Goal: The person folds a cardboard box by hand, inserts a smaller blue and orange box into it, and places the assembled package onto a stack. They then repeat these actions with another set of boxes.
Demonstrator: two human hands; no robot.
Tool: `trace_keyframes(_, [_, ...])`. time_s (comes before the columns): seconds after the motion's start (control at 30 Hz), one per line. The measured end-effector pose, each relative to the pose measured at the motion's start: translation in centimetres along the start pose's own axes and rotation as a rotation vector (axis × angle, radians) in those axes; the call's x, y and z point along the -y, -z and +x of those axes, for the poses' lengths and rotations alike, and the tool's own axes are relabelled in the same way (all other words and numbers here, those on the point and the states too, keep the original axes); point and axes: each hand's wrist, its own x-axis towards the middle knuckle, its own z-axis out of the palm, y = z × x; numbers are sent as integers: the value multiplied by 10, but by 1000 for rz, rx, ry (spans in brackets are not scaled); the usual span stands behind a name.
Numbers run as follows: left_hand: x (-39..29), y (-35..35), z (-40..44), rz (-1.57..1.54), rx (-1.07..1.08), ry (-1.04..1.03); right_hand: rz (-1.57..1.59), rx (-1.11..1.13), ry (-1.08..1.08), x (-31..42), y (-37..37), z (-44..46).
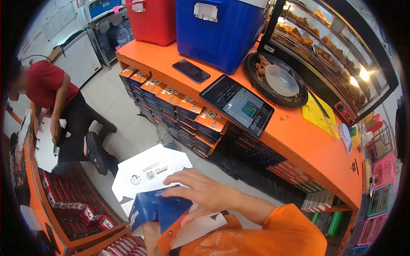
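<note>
A partly folded cardboard food box (171, 209) is held up in front of my body, with a blue printed side and white inner panels. Its wide white flap (149, 170) stands open, showing a small round logo and a QR code. My right hand (198, 192) reaches across from the right, fingers lying over the blue panel and thumb lower down by the fold. Low at the box's near side is my left hand (150, 234), gripping it, its fingers mostly hidden by the cardboard.
Stacked folded boxes (171, 102) fill the shelf under the orange counter (316, 147). On it are a tablet (237, 104), a phone (191, 71), a black tray (277, 99), coolers (218, 34) and a lit food display (329, 47). At left, a person in red (49, 85) handles white cardboard.
</note>
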Motion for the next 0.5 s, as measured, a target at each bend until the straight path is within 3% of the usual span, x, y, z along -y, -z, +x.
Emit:
trace_keyframes(0.07, [-1, -2, -4, 210, 96, -92, 74, 54, -21, 12, 3, 9])
trace_keyframes(0.13, [0, -4, -7, 370, 180, -193, 123, 430, -71, 21, 3, 16])
trace_keyframes(0.23, [6, 15, -12, 391, 277, -223, 110, 361, -135, 14, -16, 6])
trace_keyframes(0.27, [4, 25, -19, 91, 289, 217, 103, 353, -150, 12, -20, 2])
trace_keyframes(0.3, [-1, 47, -19, 86, 290, 220, 103, 356, -154, 9, -23, -1])
trace_keyframes(0.37, [-13, 90, -15, 409, 881, -1, 243, 275, -139, 3, -29, -6])
trace_keyframes(0.4, [-17, 93, -14, 405, 876, 12, 253, 285, -140, 2, -28, -6])
trace_keyframes(0.47, [-34, 92, 2, -166, 1077, -108, 273, 351, -180, 1, -24, -2])
trace_keyframes(0.5, [-42, 87, 3, -158, 1046, -85, 297, 375, -160, 2, -28, -1])
